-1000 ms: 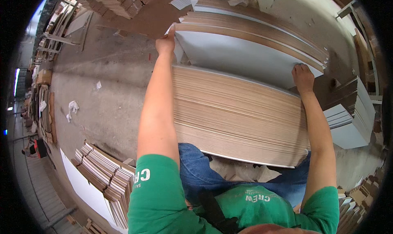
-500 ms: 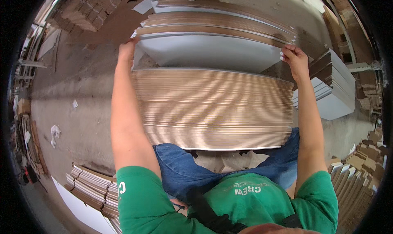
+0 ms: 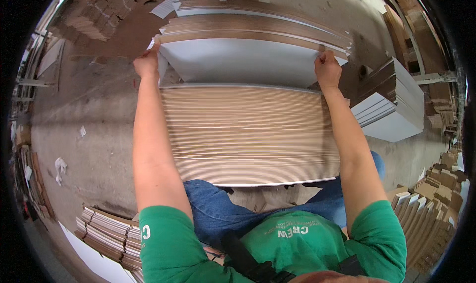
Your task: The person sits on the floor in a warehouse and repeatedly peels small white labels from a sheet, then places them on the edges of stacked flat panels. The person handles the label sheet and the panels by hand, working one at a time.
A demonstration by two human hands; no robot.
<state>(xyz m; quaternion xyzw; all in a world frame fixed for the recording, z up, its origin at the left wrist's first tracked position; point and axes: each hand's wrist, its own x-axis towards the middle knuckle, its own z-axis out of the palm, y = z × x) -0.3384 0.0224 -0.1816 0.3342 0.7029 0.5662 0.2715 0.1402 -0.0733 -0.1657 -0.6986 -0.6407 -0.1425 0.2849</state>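
While both arms reach over the thick stack of cardboard sheets point(image 3: 250, 134) at frame centre | head view: left hand point(image 3: 147, 62) and right hand point(image 3: 327, 69), fingers closed, pinch far corners of white-faced sheet point(image 3: 243, 62), upper centre | step: squaring or lifting it, likely | next: even pull, both corners together

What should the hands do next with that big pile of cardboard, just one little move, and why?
Probably draw the stack of flat cardboard sheets a little toward the body. The left hand and right hand grip its two far corners, arms stretched out, and its far edge lies against the white sheet of the next pile.
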